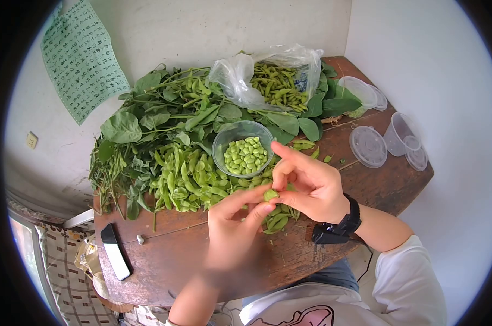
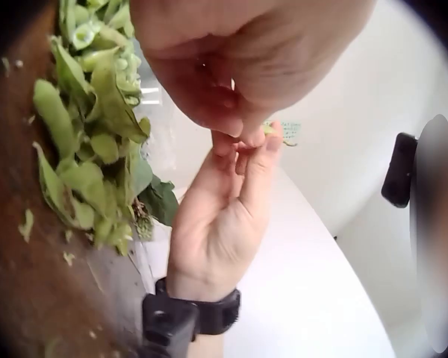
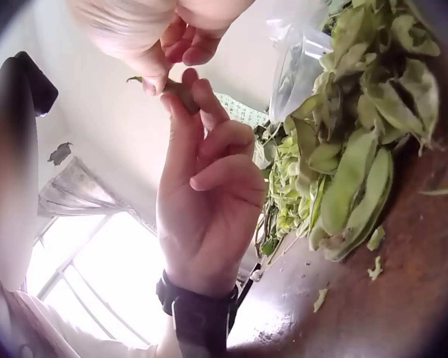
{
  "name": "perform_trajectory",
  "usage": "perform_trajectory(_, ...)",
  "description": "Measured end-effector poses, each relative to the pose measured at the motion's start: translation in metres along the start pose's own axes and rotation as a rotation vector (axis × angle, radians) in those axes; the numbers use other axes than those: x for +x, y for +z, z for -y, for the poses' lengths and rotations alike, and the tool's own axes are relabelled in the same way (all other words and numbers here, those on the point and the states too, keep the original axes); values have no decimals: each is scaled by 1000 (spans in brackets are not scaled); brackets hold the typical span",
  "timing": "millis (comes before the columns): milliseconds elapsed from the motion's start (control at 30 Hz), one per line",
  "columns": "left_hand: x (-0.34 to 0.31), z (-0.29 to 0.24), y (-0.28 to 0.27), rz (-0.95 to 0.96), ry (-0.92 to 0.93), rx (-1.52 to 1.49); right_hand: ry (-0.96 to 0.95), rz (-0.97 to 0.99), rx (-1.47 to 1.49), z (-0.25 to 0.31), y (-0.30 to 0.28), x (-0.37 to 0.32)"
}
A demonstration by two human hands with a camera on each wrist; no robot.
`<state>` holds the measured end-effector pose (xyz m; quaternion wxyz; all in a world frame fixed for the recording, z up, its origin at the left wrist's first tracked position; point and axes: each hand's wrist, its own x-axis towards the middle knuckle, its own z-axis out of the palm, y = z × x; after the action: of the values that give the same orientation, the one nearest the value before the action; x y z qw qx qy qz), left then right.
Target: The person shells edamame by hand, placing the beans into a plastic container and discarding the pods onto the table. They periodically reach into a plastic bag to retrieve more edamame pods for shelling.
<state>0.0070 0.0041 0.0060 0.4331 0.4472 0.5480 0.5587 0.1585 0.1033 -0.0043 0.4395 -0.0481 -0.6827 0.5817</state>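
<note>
A green soybean pod (image 1: 271,195) is held between both hands, above the front of the heap. My left hand (image 1: 232,220) pinches one side of it between thumb and fingers. At its other end, the thumb and a finger of my right hand (image 1: 314,187) pinch it, while the index finger points up and away. In the right wrist view the pod (image 3: 181,95) shows between the fingertips, with a thin tip sticking out. Just behind the hands stands a clear plastic bowl (image 1: 217,155) of shelled green beans (image 1: 245,156).
Loose pods (image 1: 183,176) and leafy stalks (image 1: 148,117) cover the table's back and left. A plastic bag (image 1: 232,79) of pods lies behind the bowl. Clear lids (image 1: 368,146) and a cup (image 1: 395,133) sit at right. A phone (image 1: 115,255) lies near the left edge of the wooden table (image 1: 180,261).
</note>
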Motion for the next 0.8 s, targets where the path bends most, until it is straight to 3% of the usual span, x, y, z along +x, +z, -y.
perform_trajectory(167,4,6,-4,-45,424,296,-89,34,17,-1,-3,-2)
perform_trajectory(267,6,6,-10,0,544,310,-201,48,-174,5,-4,0)
perform_trajectory(433,6,2,-11,-18,582,360,-383,65,-385,5,-6,3)
perform_trajectory(800,10,7,-14,-9,779,377,-374,54,-559,19,1,-4)
